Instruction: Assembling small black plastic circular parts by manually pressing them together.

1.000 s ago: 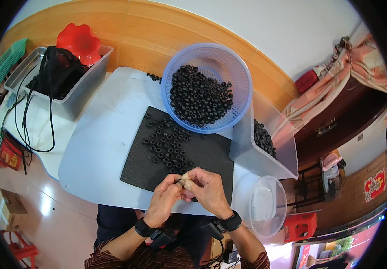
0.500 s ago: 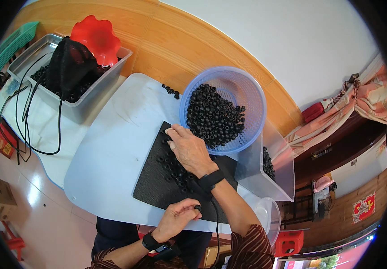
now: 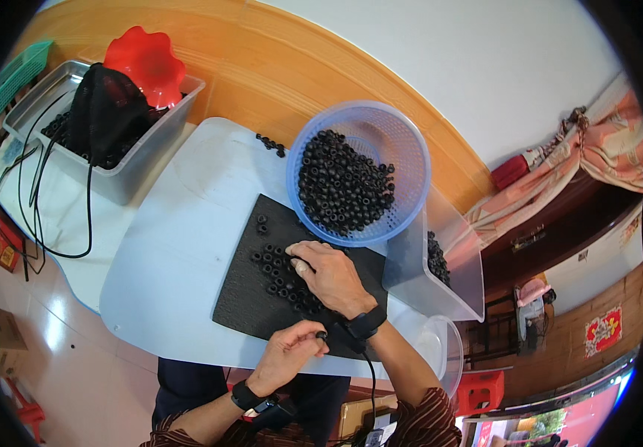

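At far left, the green basket (image 3: 16, 83) sits behind the metal tray (image 3: 68, 71), and the cardboard box (image 3: 2, 335) stands on the floor below. The left bin (image 3: 139, 160) contains black beads, partly covered by black mesh (image 3: 102, 119); the red dish (image 3: 143, 63) rises at its rear corner. Black cords (image 3: 89, 223) loop down in front of this bin. The worktop (image 3: 165, 246) extends to the right; a small bead cluster (image 3: 271, 144) lies along its rear edge. The mat (image 3: 243, 313) carries the loose beads (image 3: 277, 279), mostly grouped at its middle. The left hand (image 3: 288, 356) is located at the near edge of the mat; its grip is closed, with one black bead (image 3: 321, 336) pinched at the fingertips. The right hand (image 3: 333, 276) is placed palm down over the loose beads and hides part of the group; whether its grip holds a bead cannot be told. A cable (image 3: 373, 387) hangs from the right wrist, beside the forearm. The blue basket (image 3: 411, 201), part-filled with beads, overlaps the rear of the mat and limits access from that side. The right bin (image 3: 455, 290) stands beside it, more beads inside, with the clear tub (image 3: 452, 357) just nearer.
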`<state>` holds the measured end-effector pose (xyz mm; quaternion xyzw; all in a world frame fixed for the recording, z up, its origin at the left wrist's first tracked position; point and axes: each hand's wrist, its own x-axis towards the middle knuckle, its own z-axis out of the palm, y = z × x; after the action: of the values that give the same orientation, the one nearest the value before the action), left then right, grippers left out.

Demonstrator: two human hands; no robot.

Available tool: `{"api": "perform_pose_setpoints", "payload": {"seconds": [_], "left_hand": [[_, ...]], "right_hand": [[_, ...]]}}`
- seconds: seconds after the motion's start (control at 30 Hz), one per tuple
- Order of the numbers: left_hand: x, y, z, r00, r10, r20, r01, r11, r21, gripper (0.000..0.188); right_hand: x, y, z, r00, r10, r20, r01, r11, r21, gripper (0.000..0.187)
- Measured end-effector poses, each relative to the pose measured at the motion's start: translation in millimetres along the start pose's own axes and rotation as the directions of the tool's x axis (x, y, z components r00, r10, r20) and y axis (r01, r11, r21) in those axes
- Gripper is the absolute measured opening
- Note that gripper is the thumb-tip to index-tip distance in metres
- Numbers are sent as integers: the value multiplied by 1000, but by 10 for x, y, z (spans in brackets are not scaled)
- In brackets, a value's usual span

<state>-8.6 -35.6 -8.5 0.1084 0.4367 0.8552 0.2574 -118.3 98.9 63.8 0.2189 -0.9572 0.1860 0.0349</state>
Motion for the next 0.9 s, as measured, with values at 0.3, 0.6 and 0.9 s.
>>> {"api": "perform_pose_setpoints", "payload": {"seconds": [0.3, 0.6, 0.9], "left_hand": [[4, 29, 47, 999, 10, -46, -9, 999, 41, 17], [-6, 51, 52, 999, 15, -31, -12, 995, 96, 20], [2, 47, 51, 1000, -5, -23, 7, 996, 94, 20]], "right_hand": [[-506, 509, -216, 989, 120, -91, -110, 988, 109, 15], [-418, 460, -255, 956, 242, -164, -231, 970, 81, 14], [-1, 293, -37, 999, -33, -41, 41, 980, 194, 20]]}}
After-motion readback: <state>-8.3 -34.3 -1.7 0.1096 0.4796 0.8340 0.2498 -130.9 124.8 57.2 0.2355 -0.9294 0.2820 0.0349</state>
